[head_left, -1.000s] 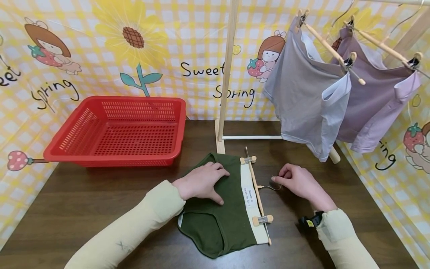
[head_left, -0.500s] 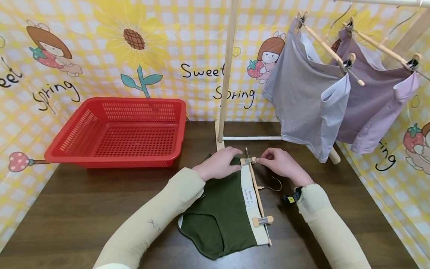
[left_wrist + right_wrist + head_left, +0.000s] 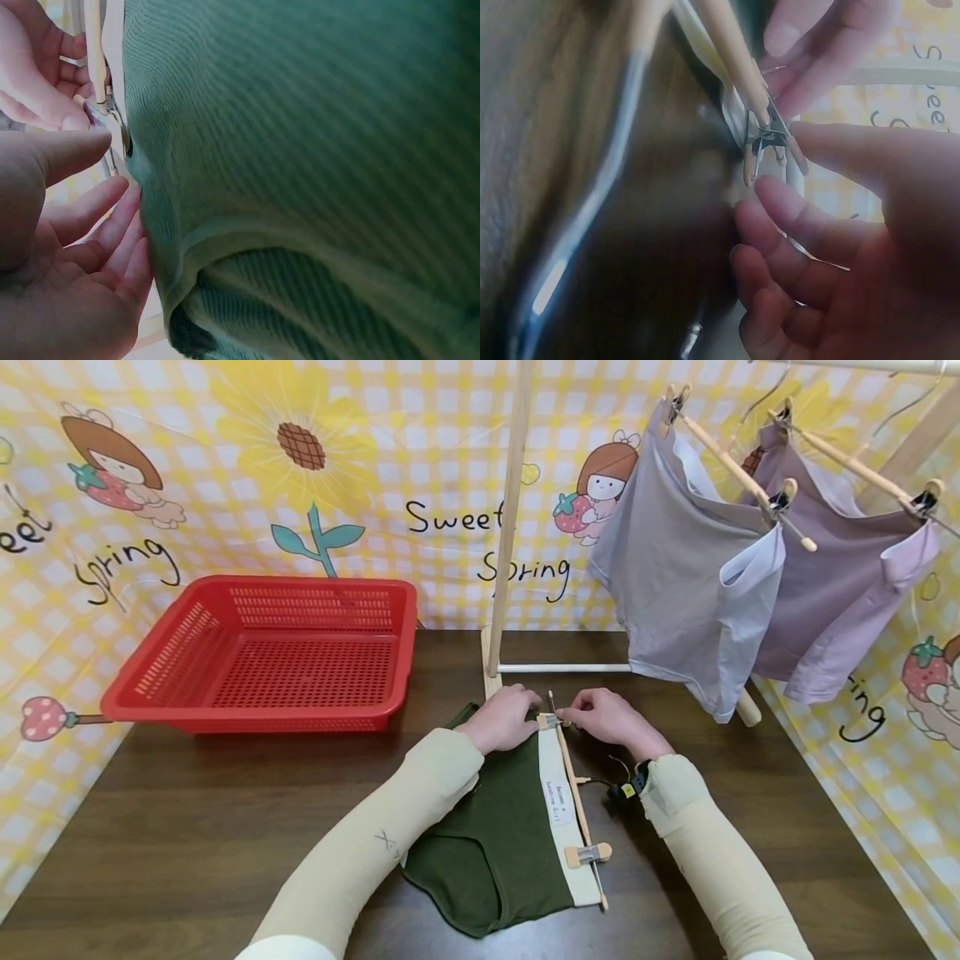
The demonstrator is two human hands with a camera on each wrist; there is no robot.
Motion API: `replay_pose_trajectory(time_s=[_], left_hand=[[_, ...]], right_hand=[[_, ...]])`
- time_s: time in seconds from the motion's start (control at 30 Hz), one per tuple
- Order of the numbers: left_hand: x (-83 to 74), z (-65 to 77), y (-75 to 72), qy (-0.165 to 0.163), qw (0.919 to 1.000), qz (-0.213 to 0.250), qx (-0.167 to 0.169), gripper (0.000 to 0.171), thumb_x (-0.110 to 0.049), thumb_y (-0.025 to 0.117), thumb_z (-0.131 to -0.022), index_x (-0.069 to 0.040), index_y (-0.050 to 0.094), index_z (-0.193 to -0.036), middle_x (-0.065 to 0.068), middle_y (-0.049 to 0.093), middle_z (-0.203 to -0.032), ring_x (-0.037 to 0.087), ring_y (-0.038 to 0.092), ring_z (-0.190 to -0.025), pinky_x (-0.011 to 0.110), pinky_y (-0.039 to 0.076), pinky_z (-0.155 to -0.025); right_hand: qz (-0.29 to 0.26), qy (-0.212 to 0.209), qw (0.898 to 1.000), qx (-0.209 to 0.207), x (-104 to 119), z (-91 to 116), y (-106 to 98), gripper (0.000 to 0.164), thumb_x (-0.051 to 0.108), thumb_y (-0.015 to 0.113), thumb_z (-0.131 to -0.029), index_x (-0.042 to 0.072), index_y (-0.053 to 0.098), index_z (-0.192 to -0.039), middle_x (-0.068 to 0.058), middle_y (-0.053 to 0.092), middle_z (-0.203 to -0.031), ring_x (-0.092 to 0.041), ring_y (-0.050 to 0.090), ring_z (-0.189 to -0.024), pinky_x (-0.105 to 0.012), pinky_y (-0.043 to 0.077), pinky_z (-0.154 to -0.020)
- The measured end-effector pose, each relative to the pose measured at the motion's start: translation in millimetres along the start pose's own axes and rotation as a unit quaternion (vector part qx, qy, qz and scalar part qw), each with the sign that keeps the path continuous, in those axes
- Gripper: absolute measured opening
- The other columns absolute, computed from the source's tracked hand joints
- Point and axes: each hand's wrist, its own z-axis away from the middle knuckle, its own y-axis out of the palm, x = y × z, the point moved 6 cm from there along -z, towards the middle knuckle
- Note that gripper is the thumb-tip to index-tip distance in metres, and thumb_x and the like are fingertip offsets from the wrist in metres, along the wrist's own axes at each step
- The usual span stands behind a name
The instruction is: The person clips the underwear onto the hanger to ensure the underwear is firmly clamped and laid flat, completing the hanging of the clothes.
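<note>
Dark green underpants (image 3: 502,827) with a white waistband (image 3: 553,785) lie flat on the table. Along that waistband runs a clip hanger (image 3: 572,781), its metal hook partly hidden by the right wrist's strap. My right hand (image 3: 613,722) pinches the far clip (image 3: 550,722) between thumb and finger; the right wrist view shows the clip levers (image 3: 798,154) there. Opposite it, my left hand (image 3: 504,720) rests at the waistband's far corner, fingers loosely extended beside the cloth in the left wrist view, thumb close to the clip. The near clip (image 3: 587,855) sits over the waistband's other end.
A red perforated basket (image 3: 258,664) stands at the back left. Grey underpants (image 3: 690,560) and mauve underpants (image 3: 832,568) hang from clip hangers on a wooden rack (image 3: 510,527) at the right. A patterned cloth backs the brown table (image 3: 187,835).
Both hands have moved to the far clip, the right leaving the hanger's hook and the left sliding up from the middle of the green underpants. The right hand now pinches the clip.
</note>
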Motion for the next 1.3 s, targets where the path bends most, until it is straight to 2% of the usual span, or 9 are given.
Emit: replay_pose_trajectory(time_s=[0.13,0.3,0.5,0.63,0.7,0.8,0.97,1.3], left_hand=[[0.0,-0.2,2.5,-0.017,0.9996,-0.023,0.005,0.039,-0.028,0.062,-0.091,-0.01,0.059,-0.126,0.008,0.053,-0.119,0.025,0.048,-0.106,0.032,0.04,-0.089],[-0.6,-1.2,4.4,-0.021,0.9992,-0.035,-0.003,0.036,-0.028,0.065,-0.088,-0.011,0.062,-0.12,0.006,0.053,-0.114,0.025,0.048,-0.101,0.033,0.04,-0.087],[-0.5,-1.4,3.0,-0.033,0.9993,-0.008,-0.012,0.031,-0.023,0.069,-0.084,-0.01,0.058,-0.11,0.004,0.056,-0.106,0.024,0.048,-0.094,0.033,0.039,-0.083],[-1.7,-1.9,2.1,-0.033,0.9994,0.001,-0.011,0.035,-0.021,0.067,-0.084,-0.01,0.056,-0.115,0.003,0.058,-0.109,0.023,0.049,-0.093,0.034,0.039,-0.084],[-2.2,-2.3,2.0,-0.027,0.9996,0.001,-0.008,0.035,-0.023,0.065,-0.086,-0.01,0.057,-0.118,0.003,0.059,-0.11,0.022,0.049,-0.094,0.035,0.039,-0.083],[-2.9,-2.8,0.2,-0.011,0.9999,0.007,-0.007,0.03,-0.027,0.06,-0.091,-0.01,0.062,-0.115,0.003,0.059,-0.107,0.02,0.052,-0.094,0.034,0.041,-0.081],[1.5,-3.0,-2.6,0.0,0.9987,0.051,-0.011,0.024,-0.027,0.052,-0.096,-0.012,0.066,-0.109,0.001,0.061,-0.103,0.015,0.055,-0.093,0.029,0.042,-0.08],[9.9,4.7,-9.2,0.011,0.9917,0.128,-0.006,0.024,-0.022,0.048,-0.099,-0.01,0.06,-0.115,0.001,0.06,-0.106,0.014,0.054,-0.086,0.029,0.042,-0.078]], right_hand=[[-0.003,-0.01,1.0,0.002,0.5,-0.7,1.2,0.034,0.04,0.058,-0.091,0.007,0.062,-0.082,-0.005,0.054,-0.07,-0.021,0.047,-0.057,-0.032,0.038,-0.054],[-0.011,-0.027,1.0,-0.001,4.1,1.4,-0.1,0.031,0.034,0.055,-0.094,0.006,0.059,-0.082,-0.006,0.053,-0.071,-0.021,0.048,-0.059,-0.033,0.039,-0.055],[-0.089,-0.048,0.995,-0.016,8.4,6.7,-6.4,0.025,0.025,0.055,-0.095,0.001,0.054,-0.089,-0.011,0.063,-0.082,-0.026,0.061,-0.07,-0.033,0.048,-0.063],[-0.144,-0.043,0.989,-0.012,9.6,9.8,-9.8,0.029,0.025,0.058,-0.094,-0.002,0.053,-0.106,-0.013,0.066,-0.086,-0.03,0.061,-0.077,-0.035,0.048,-0.063],[-0.153,-0.042,0.987,-0.012,9.9,10.6,-11.4,0.033,0.026,0.058,-0.094,-0.002,0.057,-0.11,-0.012,0.066,-0.086,-0.03,0.06,-0.08,-0.035,0.048,-0.063],[-0.153,-0.046,0.987,-0.015,9.3,12.1,-14.6,0.031,0.027,0.057,-0.094,0.0,0.063,-0.108,-0.012,0.067,-0.086,-0.03,0.061,-0.081,-0.036,0.049,-0.065],[-0.179,-0.049,0.983,-0.01,6.8,15.9,-18.5,0.032,0.027,0.056,-0.095,-0.002,0.06,-0.109,-0.013,0.067,-0.089,-0.029,0.063,-0.082,-0.039,0.05,-0.07],[-0.23,-0.029,0.973,0.011,-0.6,21.9,-20.1,0.04,0.031,0.061,-0.092,-0.006,0.06,-0.106,-0.015,0.068,-0.094,-0.031,0.065,-0.091,-0.04,0.051,-0.078]])
